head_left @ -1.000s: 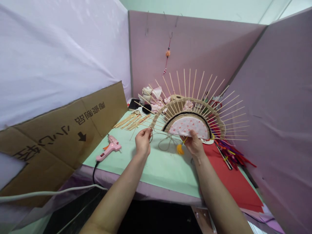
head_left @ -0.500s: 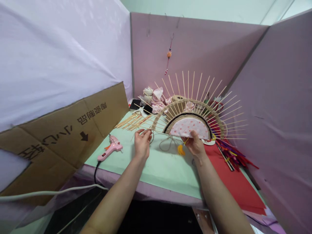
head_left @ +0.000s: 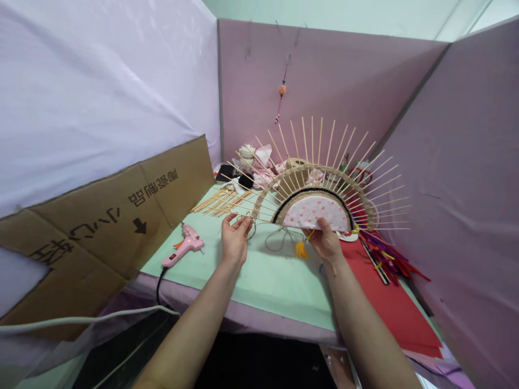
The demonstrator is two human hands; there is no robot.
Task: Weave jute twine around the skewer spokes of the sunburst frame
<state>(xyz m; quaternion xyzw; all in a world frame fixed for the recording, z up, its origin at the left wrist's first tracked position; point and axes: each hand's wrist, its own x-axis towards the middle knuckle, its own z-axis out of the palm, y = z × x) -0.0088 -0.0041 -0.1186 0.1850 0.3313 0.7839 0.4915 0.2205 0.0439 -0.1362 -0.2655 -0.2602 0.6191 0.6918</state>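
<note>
My right hand [head_left: 326, 243] grips a half-round fan at its straight lower edge, thumb on the front of the polka-dot fabric panel [head_left: 312, 212]. Thin wooden sticks [head_left: 312, 135] radiate from the panel, and a woven twine band [head_left: 259, 201] arches across them. At the band's left end my left hand [head_left: 236, 237] is closed in a pinch on the twine [head_left: 253, 233], close to the lowest left stick; the fingertips partly hide the spot. Slack twine loops lie below the fan. A yellow tassel [head_left: 300, 249] hangs beside my right hand.
A pink glue gun [head_left: 184, 249] lies on the left of the green tabletop [head_left: 275, 292], near a cardboard sheet [head_left: 121, 216]. Loose sticks [head_left: 221, 202], a jar [head_left: 246, 158] and a twine roll [head_left: 297, 162] sit behind. Red sheets [head_left: 389, 308] and coloured strips [head_left: 389, 259] are at right.
My left hand has shifted very slightly left. The fan's stick tips have moved a little left, while its panel stays almost in place in my right hand.
</note>
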